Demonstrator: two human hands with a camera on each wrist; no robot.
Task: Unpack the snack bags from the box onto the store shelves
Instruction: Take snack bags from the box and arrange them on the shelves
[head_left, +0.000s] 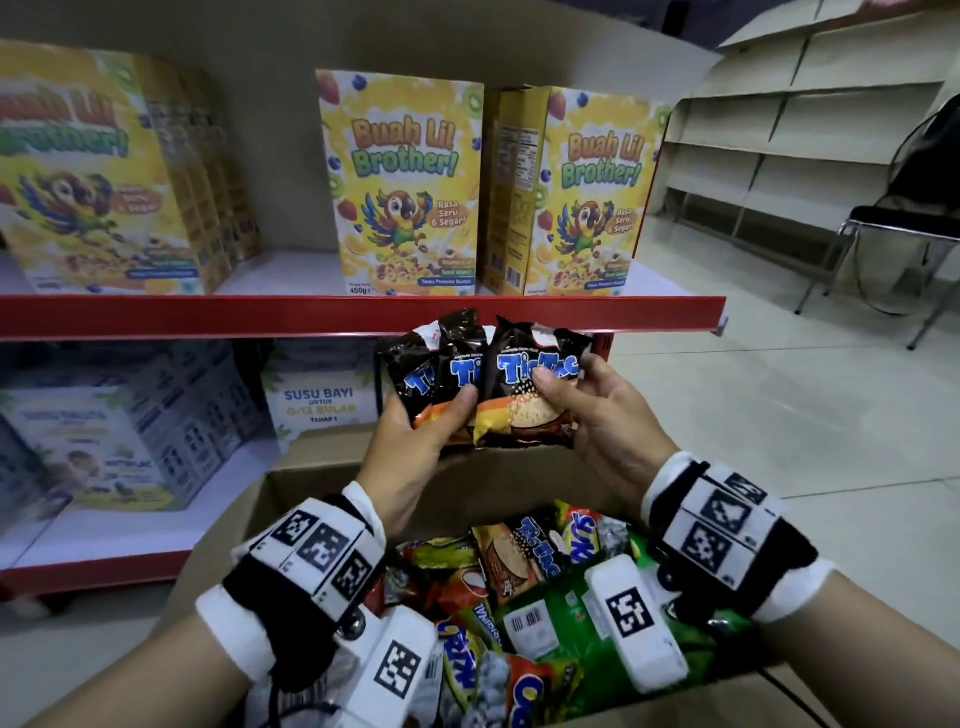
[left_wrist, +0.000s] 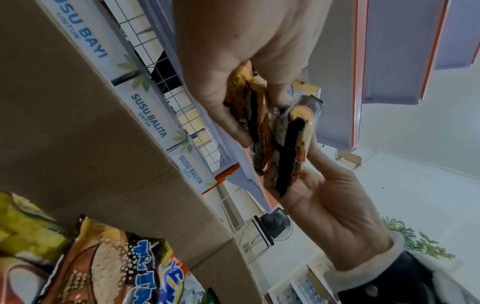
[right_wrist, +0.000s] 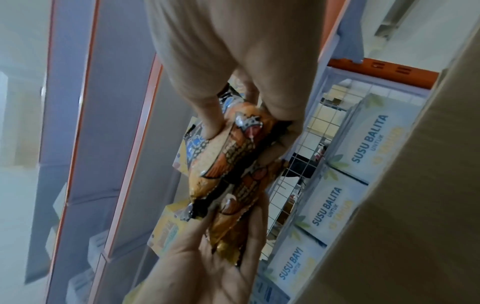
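Note:
Above the open cardboard box (head_left: 311, 483) both hands hold a fan of black-and-orange Tic Tac snack bags (head_left: 485, 384). My left hand (head_left: 431, 421) grips the two or three bags on the left with its thumb across their fronts. My right hand (head_left: 566, 400) pinches the rightmost bag (head_left: 524, 395), thumb in front. The left wrist view shows the bags (left_wrist: 262, 131) edge-on between both hands; the right wrist view shows the bags (right_wrist: 228, 164) the same way. More snack bags (head_left: 524, 597) fill the box below, another Tic Tac bag (head_left: 519, 556) among them.
A red-edged shelf (head_left: 363, 314) right behind the bags carries yellow cereal boxes (head_left: 405, 187). The lower shelf (head_left: 119, 535) holds milk-formula boxes (head_left: 317, 405). Bare beige shelving (head_left: 779, 140) and a black chair (head_left: 904, 228) stand at the right on a tiled floor.

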